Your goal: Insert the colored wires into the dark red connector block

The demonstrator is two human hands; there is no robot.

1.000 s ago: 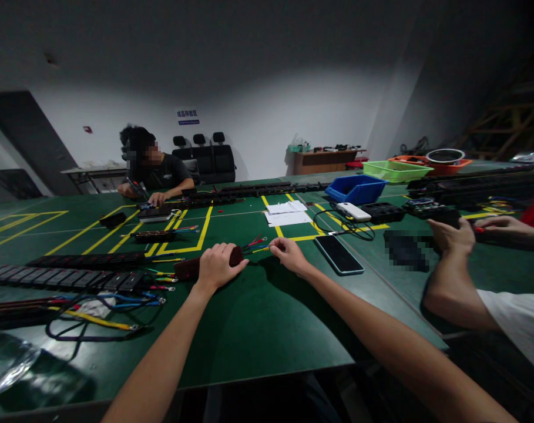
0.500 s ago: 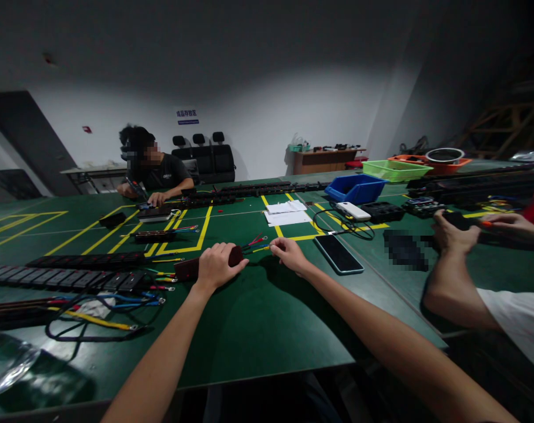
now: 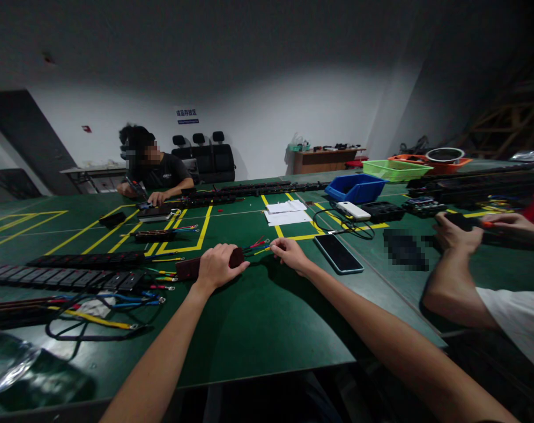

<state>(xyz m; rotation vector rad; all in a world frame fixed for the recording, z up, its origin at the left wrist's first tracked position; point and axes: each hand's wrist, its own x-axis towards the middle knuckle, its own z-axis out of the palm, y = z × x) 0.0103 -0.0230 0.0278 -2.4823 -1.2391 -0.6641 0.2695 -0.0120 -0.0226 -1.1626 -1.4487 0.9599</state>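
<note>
My left hand (image 3: 218,265) is wrapped over a dark reddish-brown block-shaped part (image 3: 188,268) lying on the green table (image 3: 249,329). From the part's right end come several thin coloured wires (image 3: 258,248), red, blue and yellow-green, tipped with metal ring terminals. My right hand (image 3: 289,254) pinches the end of one of these wires between thumb and forefinger; the tip itself is hidden by the fingers. Left of my left hand, similar long black parts (image 3: 90,260) lie with coloured leads and ring terminals.
A phone (image 3: 339,254) lies right of my right hand, near white papers (image 3: 286,212) and a blue bin (image 3: 355,188). At the right, a co-worker's hands (image 3: 458,232) hold a black item and an orange-tipped tool. Another person (image 3: 156,170) works across the table. Clear plastic (image 3: 6,361) sits front left.
Almost nothing differs. My left hand and the brown part have shifted very slightly to the right; my right hand keeps its pinch in the same place.
</note>
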